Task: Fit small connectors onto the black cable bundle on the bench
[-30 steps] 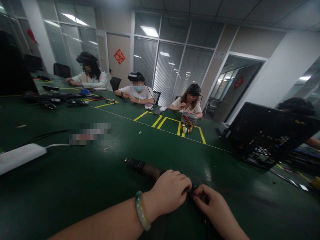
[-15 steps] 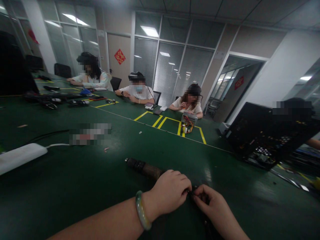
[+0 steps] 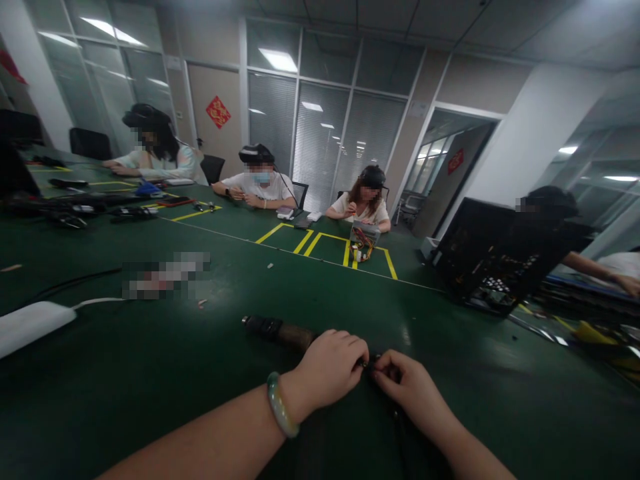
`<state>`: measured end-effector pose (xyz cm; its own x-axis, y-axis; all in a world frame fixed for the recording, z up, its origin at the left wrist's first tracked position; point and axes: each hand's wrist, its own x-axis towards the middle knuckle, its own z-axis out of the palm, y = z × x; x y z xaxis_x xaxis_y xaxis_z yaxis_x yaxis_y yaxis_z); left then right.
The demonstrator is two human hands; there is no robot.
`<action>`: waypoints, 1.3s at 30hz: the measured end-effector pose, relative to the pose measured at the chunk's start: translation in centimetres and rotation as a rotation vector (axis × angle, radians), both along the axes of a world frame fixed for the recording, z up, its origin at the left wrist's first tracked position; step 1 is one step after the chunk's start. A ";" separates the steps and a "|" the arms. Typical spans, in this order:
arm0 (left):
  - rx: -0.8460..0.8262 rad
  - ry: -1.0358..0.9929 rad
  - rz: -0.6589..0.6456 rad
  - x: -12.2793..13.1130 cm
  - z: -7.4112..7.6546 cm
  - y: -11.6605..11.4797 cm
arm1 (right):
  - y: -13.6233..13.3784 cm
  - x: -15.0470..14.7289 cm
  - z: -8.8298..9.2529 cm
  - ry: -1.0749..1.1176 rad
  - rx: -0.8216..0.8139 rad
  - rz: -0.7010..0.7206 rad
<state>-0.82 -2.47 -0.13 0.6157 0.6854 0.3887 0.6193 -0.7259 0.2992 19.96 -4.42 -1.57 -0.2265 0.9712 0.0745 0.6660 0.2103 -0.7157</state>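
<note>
On the green table in front of me lies a long dark object point(image 3: 295, 336), brown in the middle with a black ribbed end and a small silver tip at the left. My left hand point(image 3: 334, 365), a jade-coloured bangle point(image 3: 281, 405) at its wrist, is closed over the right part of this object. Fingertips of my right hand point(image 3: 407, 380) are pinched together right beside it. Between the two hands a small dark piece shows, too hidden to name. Below them, dark strap-like shapes point(image 3: 397, 427) run toward me, dim against the table.
A white power strip point(image 3: 37, 327) with a cable lies at the left. Dark tools and cables point(image 3: 70, 210) are piled farther back. A black computer case point(image 3: 493, 260) stands at the right. Across the table several people in headgear sit, one behind a metal box with coloured wires point(image 3: 364, 235).
The view has turned slightly right, so the surroundings shift left in the picture. Both hands keep nearly the same closed pose at the dark object.
</note>
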 end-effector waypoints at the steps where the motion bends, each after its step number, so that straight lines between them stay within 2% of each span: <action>1: 0.002 -0.001 -0.003 0.0 0.0 0.0 | 0.0 0.0 0.0 0.009 0.006 0.003; 10: 0.049 0.023 -0.026 0.1 0.5 -0.6 | -0.6 -0.1 0.2 0.004 0.092 0.004; 15: 0.069 0.065 0.008 0.1 0.7 -1.0 | -1.1 -0.1 0.6 -0.029 0.109 0.008; 24: 0.142 0.076 -0.025 -0.5 1.4 -2.1 | -1.3 -0.3 0.1 -0.073 0.166 -0.036; 39: 0.063 -0.026 -0.021 -1.1 0.4 -3.1 | -2.4 -1.7 0.9 -0.248 0.306 -0.101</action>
<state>-1.94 -5.60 0.29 0.6193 0.6457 0.4468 0.5961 -0.7570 0.2677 18.30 -6.80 -0.70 -0.1788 0.9309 0.3184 0.8387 0.3134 -0.4454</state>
